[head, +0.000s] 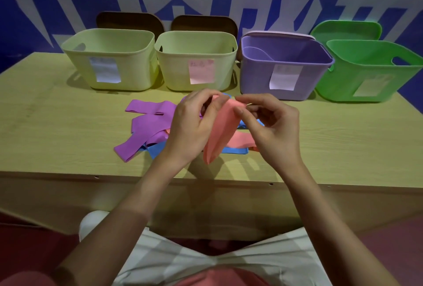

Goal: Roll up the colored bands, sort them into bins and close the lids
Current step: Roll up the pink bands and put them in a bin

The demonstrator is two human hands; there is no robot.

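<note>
Pink band [218, 134]: top end pinched by left hand [194, 123] and right hand [272, 125], hanging above the desk's [45, 125] front-middle. Purple bands [146, 123], blue bands [235, 149]: heaped beneath. Bins along far edge: two yellow bins [114, 63], purple bin [283, 73], green bin [370, 75], all open.

Paper labels [201, 71] on the bins carry no legible writing.

Both arms are bare, with no sleeves, rings or watch on the left hand [192, 123] or right hand [272, 125]. The person wears a white top with soft folds. Below it is something pink.
</note>
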